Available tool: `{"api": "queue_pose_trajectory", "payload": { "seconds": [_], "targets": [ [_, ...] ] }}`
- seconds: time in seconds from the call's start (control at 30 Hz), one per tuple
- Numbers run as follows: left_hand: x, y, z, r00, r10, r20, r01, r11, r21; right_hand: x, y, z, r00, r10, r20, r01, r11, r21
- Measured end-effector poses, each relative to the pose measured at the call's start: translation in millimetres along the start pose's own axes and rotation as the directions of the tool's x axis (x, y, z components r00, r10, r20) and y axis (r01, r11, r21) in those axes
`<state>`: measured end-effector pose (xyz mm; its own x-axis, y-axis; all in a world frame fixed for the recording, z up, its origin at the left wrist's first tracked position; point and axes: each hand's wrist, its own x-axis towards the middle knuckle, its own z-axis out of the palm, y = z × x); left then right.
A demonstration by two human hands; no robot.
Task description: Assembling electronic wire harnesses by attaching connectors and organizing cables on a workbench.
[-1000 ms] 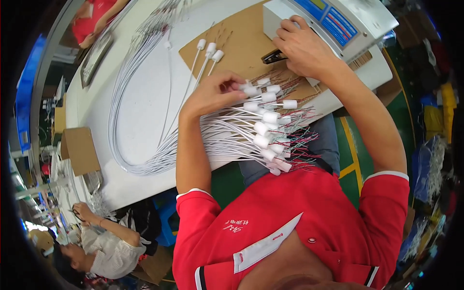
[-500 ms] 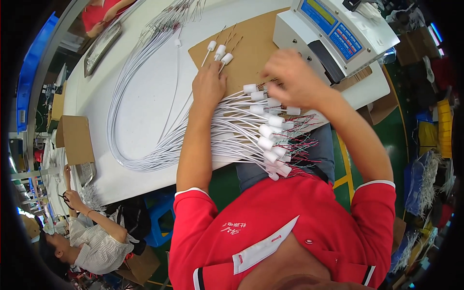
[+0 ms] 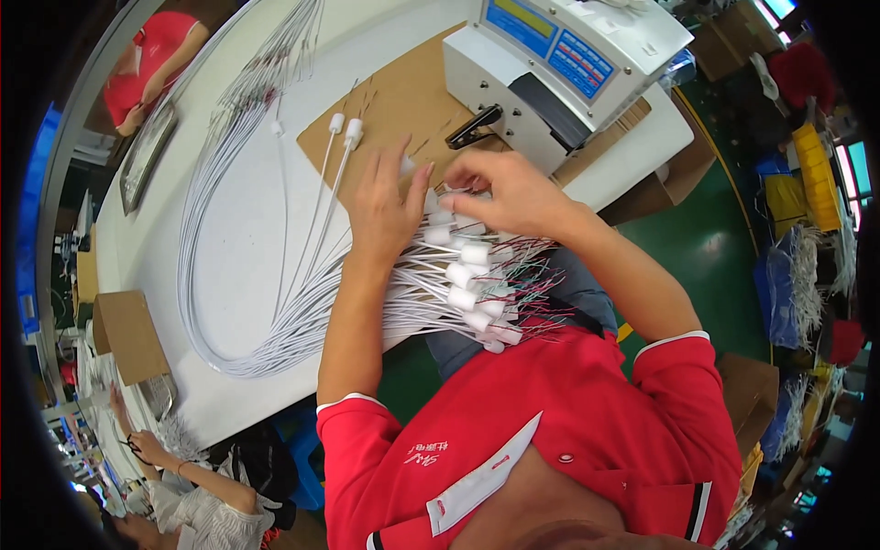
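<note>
Curving around the left of the white table (image 3: 229, 275), a bundle of white cables (image 3: 240, 367) is bending near and then right, the loop probably keeping its length on the surface. Separate capped cables (image 3: 354, 130) are lying farther off, over a brown cardboard sheet (image 3: 412, 87). The left hand's (image 3: 380, 202) fingers are standing spread beside the farthest caps; whether they are touching one, I cannot tell. The white caps (image 3: 460, 275) are clustering nearer, their twisted wires (image 3: 522, 289) pointing right, perhaps for easy reach. The right hand's (image 3: 504, 188) thumb and fingers are curling together; any pinched wire is staying hidden. Far right, a keypad machine (image 3: 564, 69) is standing.
</note>
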<state>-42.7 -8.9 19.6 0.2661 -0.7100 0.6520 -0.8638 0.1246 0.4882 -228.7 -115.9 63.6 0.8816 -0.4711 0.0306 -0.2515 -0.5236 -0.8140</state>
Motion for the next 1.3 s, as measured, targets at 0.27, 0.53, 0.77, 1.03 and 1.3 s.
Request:
{"api": "queue_pose_trajectory", "payload": {
  "seconds": [0.27, 0.53, 0.77, 1.03, 1.3],
  "targets": [
    [-1.5, 10.4, -3.0, 0.999, -0.006, 0.049, 0.008, 0.999, -0.047, 11.3, 14.5, -13.9, 0.947, 0.167, -0.276, 0.043, 0.783, 0.621],
    [-1.7, 8.8, -0.6, 0.999, 0.028, 0.02, -0.027, 0.999, -0.047, 14.6, 5.3, -14.6, 0.934, 0.184, -0.307, 0.067, 0.753, 0.655],
    [-0.5, 8.4, -2.4, 0.997, 0.075, -0.002, -0.075, 0.997, -0.012, 22.8, 5.8, -14.8, 0.92, 0.219, -0.325, 0.029, 0.79, 0.613],
    [-1.8, 7.7, -1.1, 0.996, 0.088, -0.002, -0.088, 0.996, 0.035, 30.4, 5.6, -12.9, 0.906, 0.242, -0.347, 0.023, 0.791, 0.611],
    [-0.8, 9.4, 1.0, 0.996, 0.084, -0.028, -0.086, 0.995, -0.049, 38.8, 5.6, -7.0, 0.897, 0.188, -0.401, 0.036, 0.871, 0.49]
  ]
}}
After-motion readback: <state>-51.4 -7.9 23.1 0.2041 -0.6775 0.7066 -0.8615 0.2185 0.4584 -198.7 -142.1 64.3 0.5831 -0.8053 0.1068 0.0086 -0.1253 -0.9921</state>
